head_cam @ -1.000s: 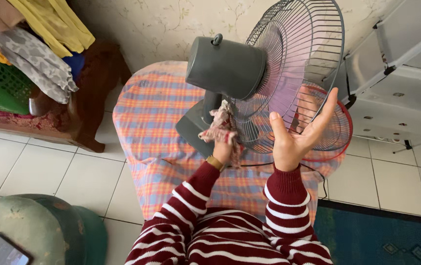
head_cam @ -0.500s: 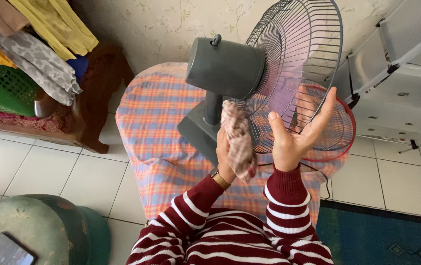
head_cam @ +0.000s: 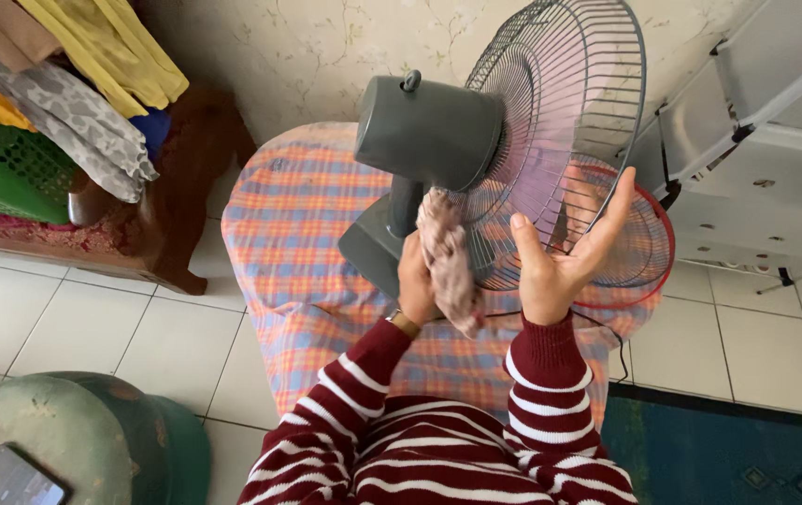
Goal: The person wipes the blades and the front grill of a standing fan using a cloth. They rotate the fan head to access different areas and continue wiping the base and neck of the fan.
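Observation:
A grey table fan (head_cam: pixel 429 131) stands on a table covered with an orange and blue checked cloth (head_cam: pixel 298 224). Its wire rear guard (head_cam: pixel 565 122) is bare, with no blades in it. My left hand (head_cam: pixel 417 281) grips a pinkish patterned rag (head_cam: pixel 448 252) and presses it against the guard's back, just below the motor housing. My right hand (head_cam: pixel 565 257) holds the guard's lower rim, palm up and fingers spread along the wire. A second guard with a red rim (head_cam: pixel 644 234) lies on the table behind the fan.
A wooden chair (head_cam: pixel 177 178) piled with clothes and a green basket (head_cam: pixel 8 173) stands at the left. A green stool (head_cam: pixel 74 440) with a phone (head_cam: pixel 13 477) sits lower left. A white folding rack (head_cam: pixel 756 122) leans at the right, above a blue rug (head_cam: pixel 728 449).
My left hand turned and brought the rag up from near the fan's base to the back of the guard, close to the stem. My right hand stayed on the rim.

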